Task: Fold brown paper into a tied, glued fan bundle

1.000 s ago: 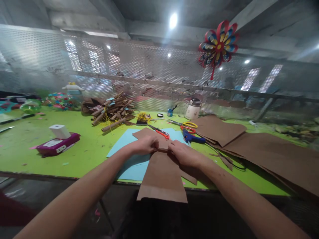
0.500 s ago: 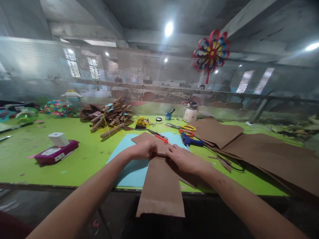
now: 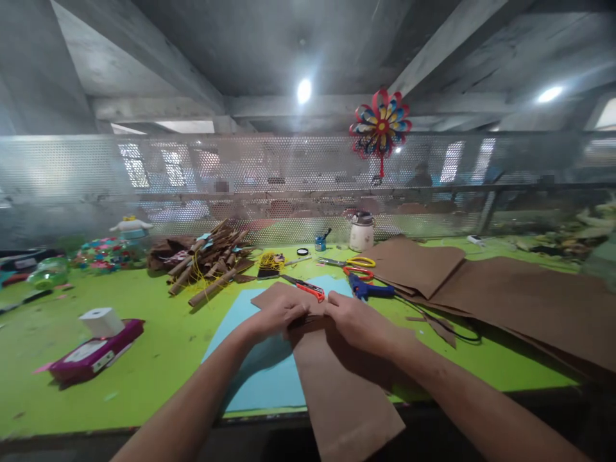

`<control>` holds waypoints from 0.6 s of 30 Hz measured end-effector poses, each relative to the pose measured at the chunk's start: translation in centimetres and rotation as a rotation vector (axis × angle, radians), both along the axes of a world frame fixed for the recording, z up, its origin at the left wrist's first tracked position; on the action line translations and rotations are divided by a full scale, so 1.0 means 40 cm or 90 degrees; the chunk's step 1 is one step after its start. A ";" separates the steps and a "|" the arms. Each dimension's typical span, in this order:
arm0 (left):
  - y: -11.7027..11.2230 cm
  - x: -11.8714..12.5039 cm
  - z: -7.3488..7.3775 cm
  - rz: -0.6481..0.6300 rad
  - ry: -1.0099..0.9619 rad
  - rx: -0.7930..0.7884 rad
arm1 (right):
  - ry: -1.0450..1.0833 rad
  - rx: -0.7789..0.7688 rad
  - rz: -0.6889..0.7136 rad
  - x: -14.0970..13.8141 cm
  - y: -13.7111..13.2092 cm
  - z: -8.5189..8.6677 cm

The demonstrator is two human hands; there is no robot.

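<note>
A long strip of brown paper (image 3: 344, 391) runs from between my hands down over the table's front edge, its upper end folded over in narrow layers. My left hand (image 3: 282, 316) is closed on the left end of the fold, fingers bent. At the fold's right end, my right hand (image 3: 353, 319) pinches the same strip. Beneath lies a light blue sheet (image 3: 262, 378), with another brown paper piece (image 3: 274, 295) on it beyond my hands. An orange utility knife (image 3: 310, 290) rests just past my fingertips.
Scissors (image 3: 353, 262) and a blue glue gun (image 3: 370, 288) with its cord lie to the right, near large brown paper sheets (image 3: 500, 289). Rolled paper tubes (image 3: 212, 263) are heaped at the back left. A purple tissue pack (image 3: 96, 353) sits left. A whitish bottle (image 3: 362, 232) stands behind.
The view has tilted up. The strip's lower end has swung to the right, and the fold between my hands looks thicker. Both hands still hold the paper.
</note>
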State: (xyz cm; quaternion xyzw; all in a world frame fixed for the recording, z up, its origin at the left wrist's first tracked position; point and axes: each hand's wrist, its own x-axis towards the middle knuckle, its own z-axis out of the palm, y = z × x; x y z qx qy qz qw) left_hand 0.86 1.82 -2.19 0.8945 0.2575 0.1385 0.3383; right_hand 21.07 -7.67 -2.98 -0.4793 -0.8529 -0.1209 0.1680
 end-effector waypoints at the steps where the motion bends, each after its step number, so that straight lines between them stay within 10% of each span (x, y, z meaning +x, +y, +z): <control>1: -0.006 0.000 0.001 0.019 -0.012 -0.025 | 0.005 0.012 0.007 0.000 0.002 0.000; 18: 0.004 -0.002 -0.003 0.008 -0.003 -0.069 | 0.173 0.004 0.045 -0.009 0.011 -0.009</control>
